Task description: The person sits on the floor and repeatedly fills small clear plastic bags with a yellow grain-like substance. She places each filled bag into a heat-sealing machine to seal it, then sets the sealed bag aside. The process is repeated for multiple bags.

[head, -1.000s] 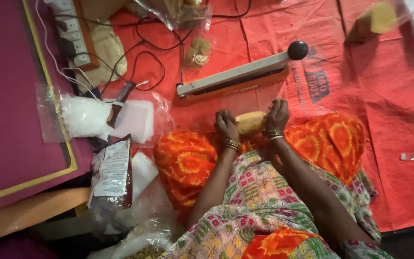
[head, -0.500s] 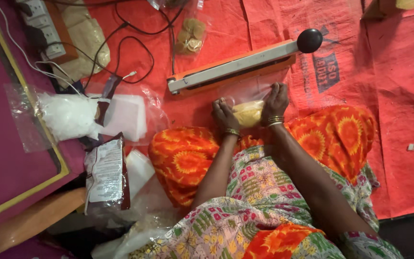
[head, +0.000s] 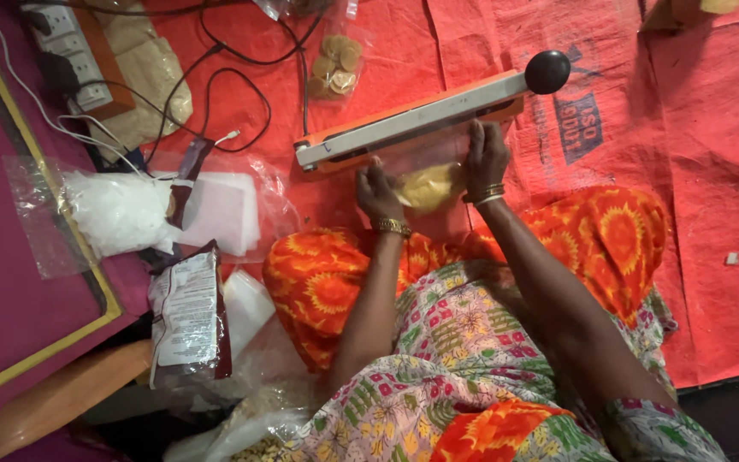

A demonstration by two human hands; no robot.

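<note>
Both hands, left hand [head: 378, 190] and right hand [head: 484, 158], gripped the filled pouch [head: 428, 186] under the sealer [head: 412, 120], its bar not yet pressed.

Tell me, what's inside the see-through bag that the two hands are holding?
Inside the clear bag sits a round, pale yellow food piece. The left hand and right hand cover both sides. The bag's top edge slips under the sealer bar, hidden.

Your hands hold a clear pouch of yellowish food [head: 428, 186] at the sealer, another clear packet of round biscuits [head: 335, 67] lies beyond it, and a dark maroon, white-labelled packet [head: 188, 315] sits beside your left knee.
</note>
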